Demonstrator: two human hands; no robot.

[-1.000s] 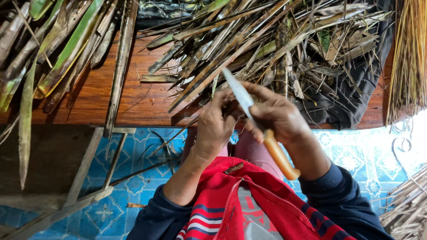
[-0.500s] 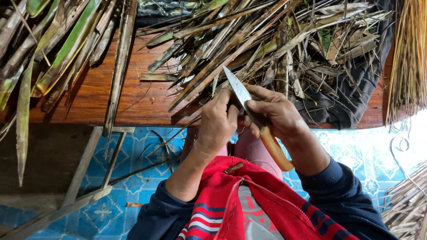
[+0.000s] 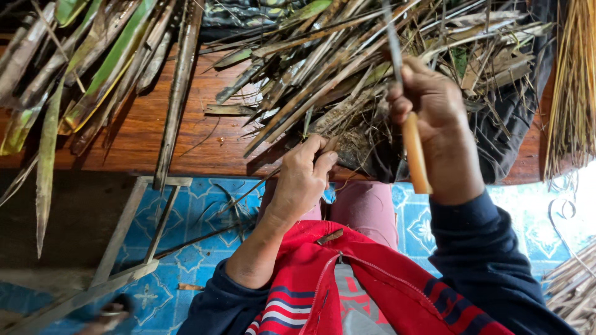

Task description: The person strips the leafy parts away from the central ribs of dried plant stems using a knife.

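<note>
On the reddish wooden worktop lies a broad heap of long dry leaf strips, brown and green, flat and stiff, partly over a dark cloth. A bundle of thin pale ribs lies at the right edge, so some stripping looks done, though most of the heap seems unworked. The right hand, raised over the heap, has its fingers wrapped tight around a knife with a smooth yellow-orange handle and a narrow grey blade pointing away. The left hand, at the worktop's near edge, pinches the end of one strip in closed fingers.
</note>
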